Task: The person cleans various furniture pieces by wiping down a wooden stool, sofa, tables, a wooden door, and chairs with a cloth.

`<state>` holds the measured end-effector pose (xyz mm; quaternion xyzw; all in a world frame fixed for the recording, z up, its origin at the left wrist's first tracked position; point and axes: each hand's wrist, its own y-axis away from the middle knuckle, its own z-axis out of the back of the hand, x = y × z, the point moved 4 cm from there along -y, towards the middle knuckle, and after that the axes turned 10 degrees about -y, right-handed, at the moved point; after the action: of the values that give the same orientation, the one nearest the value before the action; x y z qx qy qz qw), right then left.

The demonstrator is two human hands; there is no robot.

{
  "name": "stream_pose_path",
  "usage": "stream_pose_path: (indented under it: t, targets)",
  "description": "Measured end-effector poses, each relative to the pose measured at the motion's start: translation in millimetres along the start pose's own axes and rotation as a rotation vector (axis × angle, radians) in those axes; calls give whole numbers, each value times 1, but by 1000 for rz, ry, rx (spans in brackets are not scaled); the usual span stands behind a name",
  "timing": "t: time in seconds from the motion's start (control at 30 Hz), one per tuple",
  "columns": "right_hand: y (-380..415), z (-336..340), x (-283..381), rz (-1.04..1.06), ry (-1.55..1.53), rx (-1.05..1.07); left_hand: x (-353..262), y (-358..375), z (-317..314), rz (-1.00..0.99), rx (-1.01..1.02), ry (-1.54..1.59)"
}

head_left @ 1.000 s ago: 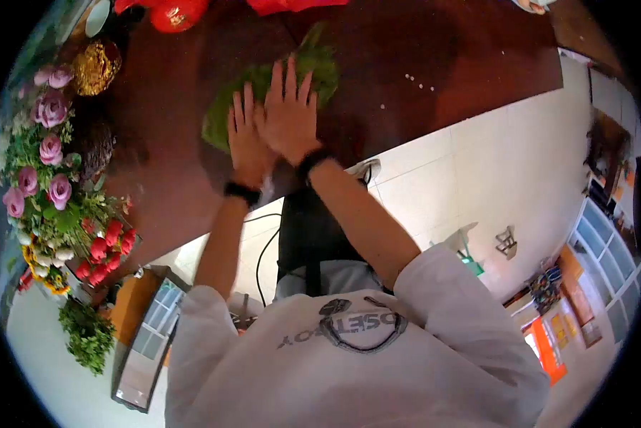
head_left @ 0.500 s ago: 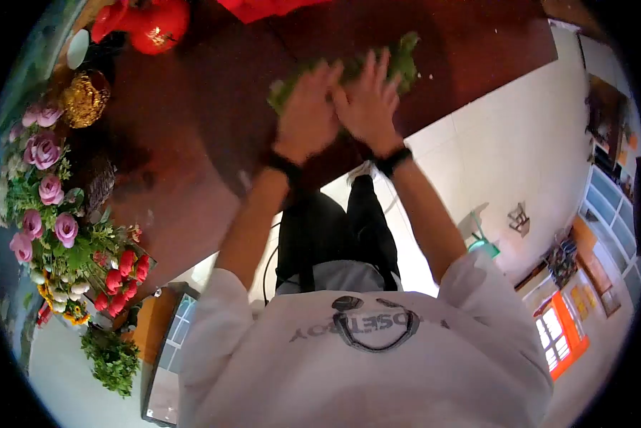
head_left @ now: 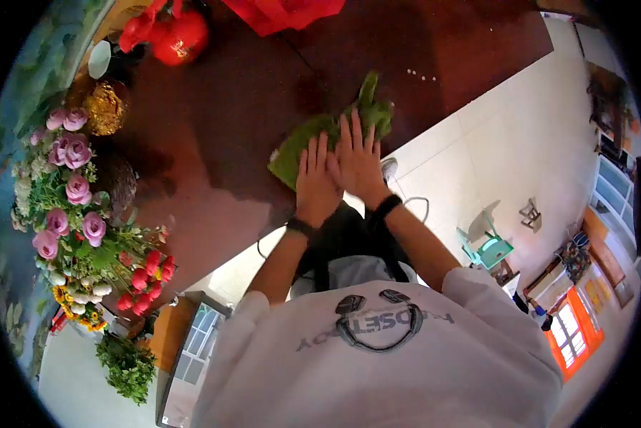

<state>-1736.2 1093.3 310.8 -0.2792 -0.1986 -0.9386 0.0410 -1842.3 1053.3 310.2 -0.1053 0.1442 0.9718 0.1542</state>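
Tabletop (head_left: 213,121), dark reddish-brown, spread widest, with flowers (head_left: 78,189) massed at its left. Green cloth (head_left: 299,146) lay rumpled on it, near the edge closest to the person. Left hand (head_left: 318,187) and right hand (head_left: 361,165) rested side by side on the cloth, open, fingers outstretched. White specks (head_left: 422,75) dotted the wood farther right.

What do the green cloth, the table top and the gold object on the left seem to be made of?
Green cloth: soft, matte fabric, as it bunches into folds.
Table top: probably polished wood, dark red-brown with a glossy sheen; laminate is possible.
Gold object: shiny foil or thin metal, judging by its crinkled, glinting surface; I cannot tell which.
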Motion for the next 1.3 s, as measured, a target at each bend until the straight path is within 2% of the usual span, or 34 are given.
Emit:
stream_pose_path:
  t: [0.03,0.1,0.2,0.37,0.43,0.57,0.7,0.83,0.93,1.0,1.03,1.1,1.2,1.23,1.27,1.3]
  targets:
    - [11,-5,5,-3,-56,42,5,18,-3,-7,-2,-6]
    - [21,-27,21,-73,-6,119,25,40,-9,-34,151,90]
    - [0,-42,57,-21,-21,167,76,45,8,-61,155,95]
    - [-85,-47,112,134,-135,134,145,6,27,110,107,-45]
    - [-127,-40,133,126,-169,185,173,-21,31,192,66,-59]
    - [-180,-40,161,162,-45,189,207,-56,39,329,30,-6]
    - [-183,-45,148,259,51,177,185,-60,30,420,-2,-79]
    - [-121,-36,103,257,23,167,115,-38,9,494,104,-26]
    - [-62,-22,55,199,-78,71,59,-11,-11,386,74,-78]
    - [-16,-16,26,134,-115,-73,22,9,-25,267,-87,-73]
    - [2,-19,12,140,-117,-89,11,18,-33,260,-101,-81]
    - [37,-21,-11,241,-278,-262,-19,34,-39,108,-185,-71]
    - [78,-21,-35,248,-368,-366,-51,54,-34,78,-240,-27]
    - [91,-16,-42,253,-362,-376,-58,62,-37,48,-230,-2]
    - [99,-15,-53,164,-445,-258,-59,70,-35,59,-329,357]
    - [107,-14,-60,77,-530,-142,-68,75,-37,52,-342,353]
